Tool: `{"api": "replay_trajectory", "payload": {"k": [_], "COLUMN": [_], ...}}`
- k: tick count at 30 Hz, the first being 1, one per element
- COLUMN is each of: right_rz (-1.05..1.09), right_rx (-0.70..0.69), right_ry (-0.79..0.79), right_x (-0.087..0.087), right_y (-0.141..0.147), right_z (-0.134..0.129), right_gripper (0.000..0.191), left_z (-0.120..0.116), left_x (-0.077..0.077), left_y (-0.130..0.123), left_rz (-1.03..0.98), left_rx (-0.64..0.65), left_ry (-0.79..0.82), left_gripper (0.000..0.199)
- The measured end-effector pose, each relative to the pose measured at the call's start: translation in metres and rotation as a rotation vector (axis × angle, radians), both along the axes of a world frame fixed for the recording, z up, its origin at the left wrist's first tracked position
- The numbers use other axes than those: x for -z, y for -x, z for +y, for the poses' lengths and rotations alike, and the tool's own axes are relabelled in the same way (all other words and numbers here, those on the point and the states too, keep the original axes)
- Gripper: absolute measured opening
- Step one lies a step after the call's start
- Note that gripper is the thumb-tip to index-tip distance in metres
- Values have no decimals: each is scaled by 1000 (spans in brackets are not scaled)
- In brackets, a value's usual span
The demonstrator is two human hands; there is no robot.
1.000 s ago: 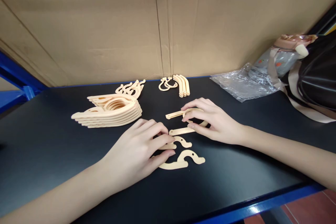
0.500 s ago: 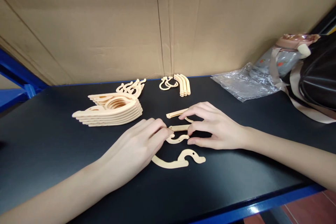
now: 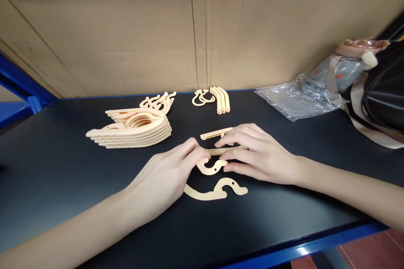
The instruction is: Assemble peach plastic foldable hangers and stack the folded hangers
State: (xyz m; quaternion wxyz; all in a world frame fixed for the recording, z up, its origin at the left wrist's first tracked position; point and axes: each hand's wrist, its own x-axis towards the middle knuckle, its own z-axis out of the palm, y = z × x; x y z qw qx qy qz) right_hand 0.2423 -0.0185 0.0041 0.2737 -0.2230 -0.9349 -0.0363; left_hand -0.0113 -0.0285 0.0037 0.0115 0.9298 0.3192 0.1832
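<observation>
My left hand [image 3: 168, 172] is closed, its fingertips pinching the left end of a beige plastic hanger arm [image 3: 217, 151]. A small S-shaped hanger hook [image 3: 210, 169] sits just in front of that arm, its right end between the thumb and a finger of my right hand [image 3: 259, 153]. The index finger of my right hand reaches over the arm and partly covers it. Behind it lies another slotted hanger arm [image 3: 214, 133], with a further piece partly hidden by my fingers. Nearer me, a curved hanger arm with a hook-shaped end [image 3: 206, 195] rests flat on the table.
A stack of folded hangers [image 3: 135, 134] is on the left, with several loose hooks [image 3: 158, 101] behind it. More hooks [image 3: 202, 97] and several curved arms [image 3: 221, 100] lie at the back. Clear plastic bag [image 3: 284, 98], bottle [image 3: 344, 67] and black bag [image 3: 385, 88] occupy the right.
The hook has tipped so its flat face shows more. My right hand has shifted slightly left over the arm, and my left fingers have moved a little onto its left end.
</observation>
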Motion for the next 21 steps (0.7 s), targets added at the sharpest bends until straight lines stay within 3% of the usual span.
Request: {"api": "replay_trajectory", "payload": {"k": [4, 10, 14, 17, 21], "right_rz": [35, 48, 45, 35, 21], "right_rx": [18, -11, 47, 103, 110], "right_ry": [4, 65, 154, 229, 347], "right_x": [0, 0, 0, 1, 4], "right_y": [2, 5, -1, -8, -12], "right_z": [-3, -4, 5, 13, 19], "right_gripper": [19, 18, 16, 15, 22], "left_z": [-1, -5, 0, 8, 12], "left_x": [1, -3, -9, -10, -6], "left_y": [-3, -11, -12, -8, -3], "left_rz": [53, 113, 175, 192, 131], "left_rx": [-2, 115, 75, 0, -46], "left_ry": [-107, -306, -405, -376, -182], "left_gripper": [28, 33, 28, 30, 32]}}
